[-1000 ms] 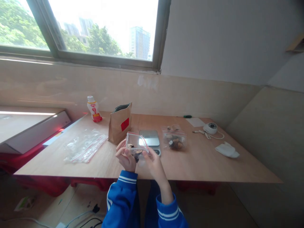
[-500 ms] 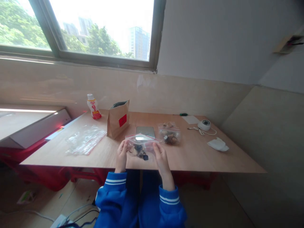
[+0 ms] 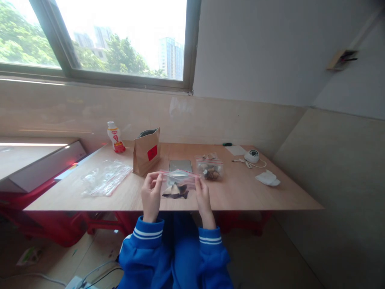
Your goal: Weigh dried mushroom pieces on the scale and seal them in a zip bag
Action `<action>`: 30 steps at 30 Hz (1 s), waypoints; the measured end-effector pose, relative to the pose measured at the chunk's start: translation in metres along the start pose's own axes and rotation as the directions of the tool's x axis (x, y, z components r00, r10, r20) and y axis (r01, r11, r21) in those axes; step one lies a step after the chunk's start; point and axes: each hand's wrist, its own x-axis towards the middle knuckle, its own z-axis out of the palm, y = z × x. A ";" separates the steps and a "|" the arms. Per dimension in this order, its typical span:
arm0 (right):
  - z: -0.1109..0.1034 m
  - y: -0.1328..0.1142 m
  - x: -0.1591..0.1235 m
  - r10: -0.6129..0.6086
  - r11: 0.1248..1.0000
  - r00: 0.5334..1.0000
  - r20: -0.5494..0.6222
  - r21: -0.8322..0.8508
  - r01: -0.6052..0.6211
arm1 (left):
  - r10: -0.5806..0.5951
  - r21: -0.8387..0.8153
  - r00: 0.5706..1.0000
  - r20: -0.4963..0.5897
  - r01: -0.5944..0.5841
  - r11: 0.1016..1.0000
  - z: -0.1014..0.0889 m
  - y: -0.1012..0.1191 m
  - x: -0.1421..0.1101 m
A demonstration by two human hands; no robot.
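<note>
Between my two hands hangs a clear zip bag with a red seal line, holding dark and pale dried pieces. My left hand pinches its upper left corner. The upper right corner is gripped in the fingers of my right hand. Just behind the bag, partly covered by it, lies a flat silver scale-like plate. To the right of that rest filled zip bags with brown pieces. A brown paper pouch with a red label stands upright behind my left hand, its top open.
Flat clear zip bags lie at the table's left, with a white and red bottle behind them. On the right are a white dome camera with its cable, a crumpled white tissue, a paper sheet and a green-handled tool.
The bag has been pulled straighter and its contents have settled along the bottom. My left hand has turned at the corner. The whole view has shifted slightly.
</note>
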 end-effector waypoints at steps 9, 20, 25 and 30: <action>0.004 -0.016 -0.005 -0.105 0.994 0.989 -0.102 -0.035 0.102 | -0.125 -0.255 0.992 0.029 0.128 0.959 -0.014 -0.015 0.004; -0.002 -0.022 -0.006 -0.134 0.986 0.976 -0.174 -0.127 0.112 | -0.124 -0.209 0.991 0.043 0.130 0.969 -0.016 -0.015 0.004; 0.001 -0.026 -0.006 -0.184 0.974 0.969 -0.163 -0.160 0.158 | -0.129 -0.206 0.990 0.056 0.138 0.969 -0.022 -0.018 0.009; 0.005 -0.022 -0.008 -0.294 0.942 0.931 -0.218 -0.231 0.244 | -0.049 -0.125 0.998 0.036 0.053 0.991 -0.023 -0.021 0.008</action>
